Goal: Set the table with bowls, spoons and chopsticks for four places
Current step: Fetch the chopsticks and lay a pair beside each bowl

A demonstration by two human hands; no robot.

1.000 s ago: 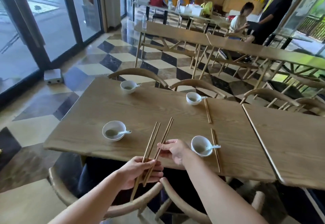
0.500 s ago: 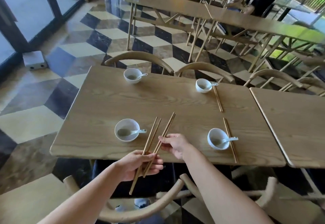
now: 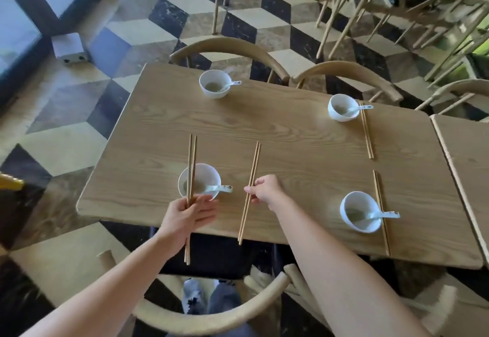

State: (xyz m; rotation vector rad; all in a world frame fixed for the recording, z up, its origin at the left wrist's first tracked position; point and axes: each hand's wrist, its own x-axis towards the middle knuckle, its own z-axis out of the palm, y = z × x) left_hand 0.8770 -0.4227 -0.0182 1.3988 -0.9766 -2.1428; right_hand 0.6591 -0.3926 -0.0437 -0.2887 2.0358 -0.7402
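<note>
— Splitting the bundle, that's what has just happened: half a second ago my left hand (image 3: 185, 217) gripped all four sticks while my right hand (image 3: 264, 190) only pinched at one of them. Now each hand is closed on its own pair.

— Where are the two pairs?

— The left pair of chopsticks (image 3: 191, 162) stands up out of my left fist, crossing in front of the near bowl (image 3: 199, 182) just beyond that hand; I judge it is held above the bowl, not resting in it. The right pair of chopsticks (image 3: 251, 178) is pinched between my right thumb and fingers, lying along the counter (image 3: 291, 138) just right of that bowl and its spoon (image 3: 221, 188), its near end past the counter's edge. Whether it already touches the wood I cannot tell.

— And the rest?

— Off to the right of my right hand, the near right bowl (image 3: 360, 211) and the far right bowl (image 3: 342, 108) each have a spoon and chopsticks beside them. The far left bowl (image 3: 214, 84), well beyond my left hand, has a spoon but no chopsticks.

— So what does it mean?

— Two places are done. I reckon the right pair goes down here, and the left pair is meant for the far bowl.
</note>
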